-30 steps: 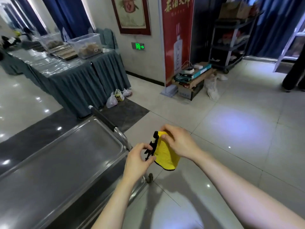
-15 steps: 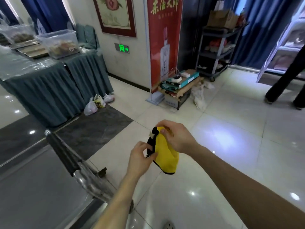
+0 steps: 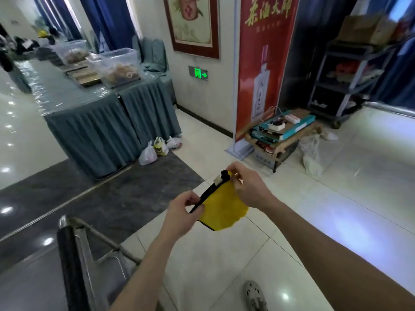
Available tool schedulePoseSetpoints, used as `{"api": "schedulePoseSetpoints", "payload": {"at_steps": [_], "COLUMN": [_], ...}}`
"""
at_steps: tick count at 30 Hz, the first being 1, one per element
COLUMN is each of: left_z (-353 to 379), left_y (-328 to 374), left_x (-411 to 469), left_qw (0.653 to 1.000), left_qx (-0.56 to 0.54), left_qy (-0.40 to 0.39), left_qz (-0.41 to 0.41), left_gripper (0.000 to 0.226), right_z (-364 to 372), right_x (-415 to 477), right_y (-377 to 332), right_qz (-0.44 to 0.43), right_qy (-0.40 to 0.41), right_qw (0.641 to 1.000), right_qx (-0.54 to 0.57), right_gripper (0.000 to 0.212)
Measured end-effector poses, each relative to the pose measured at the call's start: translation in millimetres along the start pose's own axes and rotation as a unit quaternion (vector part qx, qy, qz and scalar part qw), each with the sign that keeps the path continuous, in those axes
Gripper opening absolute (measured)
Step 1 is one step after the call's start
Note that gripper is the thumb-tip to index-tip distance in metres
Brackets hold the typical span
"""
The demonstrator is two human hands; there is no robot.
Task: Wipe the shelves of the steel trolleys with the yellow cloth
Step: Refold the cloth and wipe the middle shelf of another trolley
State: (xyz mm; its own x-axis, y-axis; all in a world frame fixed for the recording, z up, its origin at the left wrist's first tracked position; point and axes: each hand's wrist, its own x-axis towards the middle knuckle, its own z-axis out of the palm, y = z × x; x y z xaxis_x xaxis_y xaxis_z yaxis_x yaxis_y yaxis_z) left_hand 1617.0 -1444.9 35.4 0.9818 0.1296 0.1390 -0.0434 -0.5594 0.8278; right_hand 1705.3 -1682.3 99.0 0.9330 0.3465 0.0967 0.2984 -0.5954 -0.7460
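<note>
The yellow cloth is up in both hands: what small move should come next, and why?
Probably lower the yellow cloth leftward onto the trolley shelf. The left hand and the right hand pinch its edge in the air over the floor tiles, beside the shelf, so it touches no steel yet.

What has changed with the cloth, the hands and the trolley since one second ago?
The left hand has drawn the black edge of the yellow cloth down and away from the right hand, so the bunched cloth is partly spread. The steel trolley has slid toward the lower left of the view; mainly its handle end shows. Both hands still pinch the cloth, clear of the trolley.
</note>
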Motion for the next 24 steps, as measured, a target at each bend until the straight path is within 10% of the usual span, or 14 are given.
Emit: {"api": "schedulePoseSetpoints", "payload": {"at_steps": [14, 24], "left_z": [-100, -215], "left_y": [-107, -215], "left_x": [136, 228], "left_qw": [0.964, 0.930], "left_qx": [0.090, 0.037], "left_qy": [0.196, 0.261], "left_qz": [-0.156, -0.256], "left_gripper": [0.020, 0.021], "right_z": [115, 281], "right_x": [298, 471], "right_y": [-106, -180], "right_qz": [-0.279, -0.327], "right_qy": [-0.336, -0.359], "right_qw": [0.896, 0.874], "right_qx": [-0.072, -0.022], "right_gripper": [0.030, 0.029]}}
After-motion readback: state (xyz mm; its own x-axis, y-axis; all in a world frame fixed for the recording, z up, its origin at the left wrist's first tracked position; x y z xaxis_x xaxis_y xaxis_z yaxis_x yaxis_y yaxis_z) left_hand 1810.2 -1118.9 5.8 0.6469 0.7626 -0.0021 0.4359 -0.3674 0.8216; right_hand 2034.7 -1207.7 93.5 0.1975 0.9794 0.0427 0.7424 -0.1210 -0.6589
